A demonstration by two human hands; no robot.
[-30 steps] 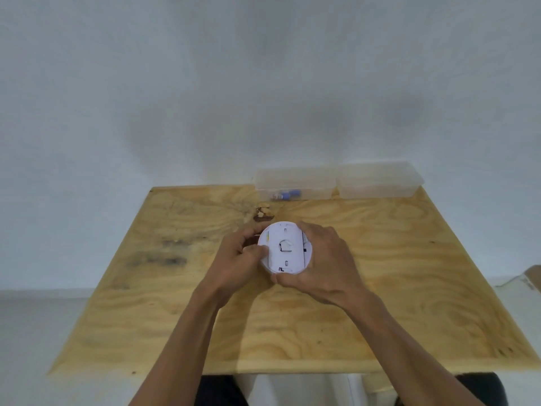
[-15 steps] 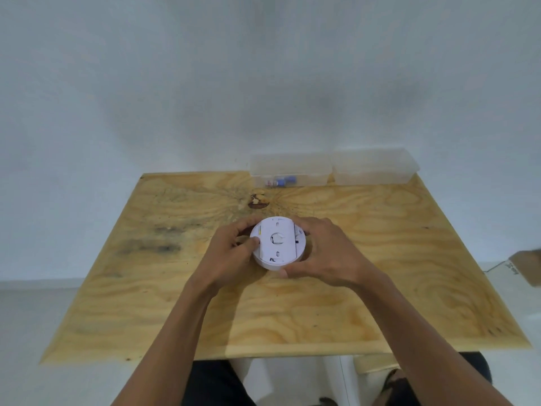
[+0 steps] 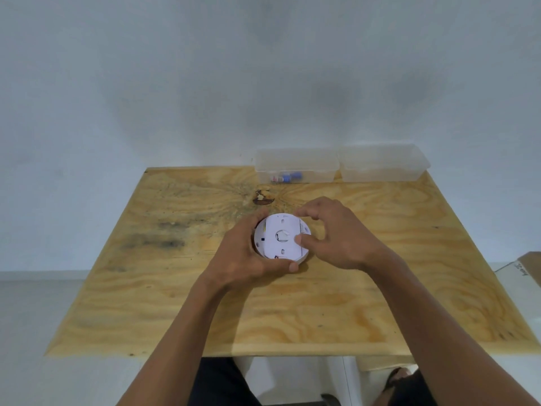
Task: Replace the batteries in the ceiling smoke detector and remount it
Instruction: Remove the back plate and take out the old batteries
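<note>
Head view, frame centre: our left hand (image 3: 246, 259) clasps the white smoke detector (image 3: 282, 227) over the plywood table (image 3: 175, 288), while our right hand (image 3: 336, 238) pinches its right edge, thumb on its face.

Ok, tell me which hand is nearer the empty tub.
Right: the right hand touches the detector on the side toward the tub; left hand grips the far side.

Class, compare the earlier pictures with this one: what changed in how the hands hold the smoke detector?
The right hand left the rim; its thumb now presses the back of the smoke detector. The left hand wrapped further round, thumb along the near rim. The table and clear containers stayed put.
</note>
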